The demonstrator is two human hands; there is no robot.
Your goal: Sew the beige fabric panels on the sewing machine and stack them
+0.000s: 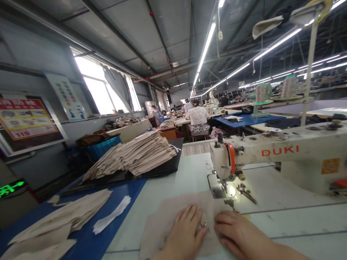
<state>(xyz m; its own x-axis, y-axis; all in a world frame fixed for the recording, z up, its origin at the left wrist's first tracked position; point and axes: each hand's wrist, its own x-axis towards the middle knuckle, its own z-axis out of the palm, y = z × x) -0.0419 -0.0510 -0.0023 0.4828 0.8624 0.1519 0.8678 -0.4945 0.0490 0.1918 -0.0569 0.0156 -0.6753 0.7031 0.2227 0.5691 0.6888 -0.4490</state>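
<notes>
A beige fabric piece lies on the pale sewing table below the needle area. My left hand rests flat on it, fingers stretched forward. Beside that hand's fingers is a small round gold-coloured thing, too blurred to name. At the fabric's right edge, my right hand lies with its fingers slightly bent and pointing left, touching the cloth, thumb apart. The sewing machine, marked DUKI, stands just beyond my right hand. Its lit presser foot and needle area has no fabric under it.
A tall stack of beige fabric pieces sits on black material at the left. Nearer, more cut pieces and a white strip lie on a blue surface. Thread cones stand behind the machine. A person sits farther ahead.
</notes>
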